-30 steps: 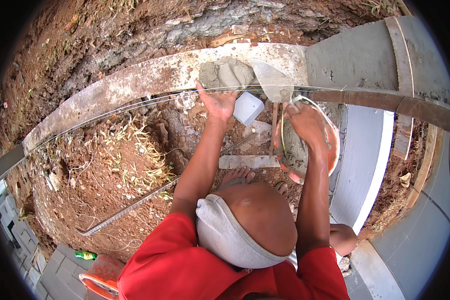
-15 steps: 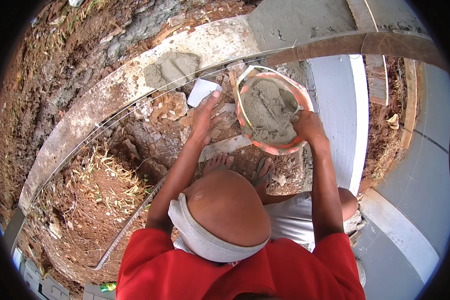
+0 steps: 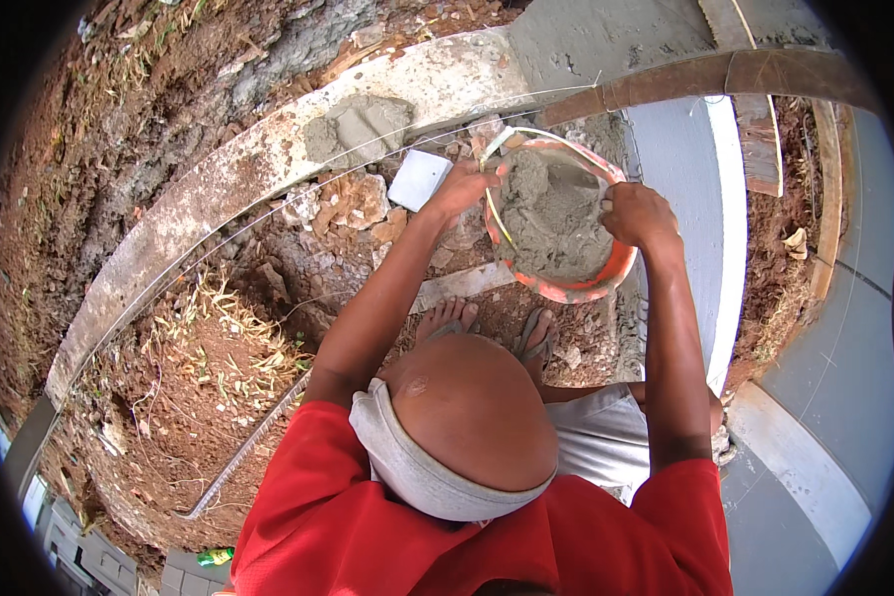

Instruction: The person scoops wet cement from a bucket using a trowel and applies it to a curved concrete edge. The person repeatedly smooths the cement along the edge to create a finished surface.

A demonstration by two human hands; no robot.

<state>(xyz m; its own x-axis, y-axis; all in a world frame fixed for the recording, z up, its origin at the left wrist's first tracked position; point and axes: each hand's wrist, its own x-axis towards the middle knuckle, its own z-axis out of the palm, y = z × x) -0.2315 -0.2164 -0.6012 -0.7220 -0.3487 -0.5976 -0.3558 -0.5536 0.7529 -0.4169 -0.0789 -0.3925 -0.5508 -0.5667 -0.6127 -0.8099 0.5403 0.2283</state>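
My left hand [image 3: 464,186] is closed on the left rim of an orange bucket [image 3: 597,282] holding wet grey mortar [image 3: 546,223], beside its pale handle. My right hand [image 3: 638,211] is closed on a trowel at the bucket's right side, its blade in the mortar. Just left of my left hand lies a pale grey block [image 3: 419,180]. Above the block, a lump of mortar [image 3: 360,128] sits on the weathered concrete curb [image 3: 219,184], along which thin strings run.
Loose rubble, red soil and a bent ribbed bar [image 3: 238,459] are around my sandalled feet. A white strip [image 3: 687,169], brown boards [image 3: 765,144] and grey paving [image 3: 849,338] line the right. A green bottle [image 3: 215,556] lies at lower left.
My left hand has moved from beside the curb, past the block, onto the bucket. The trowel has gone from above the curb down into the bucket with my right hand.
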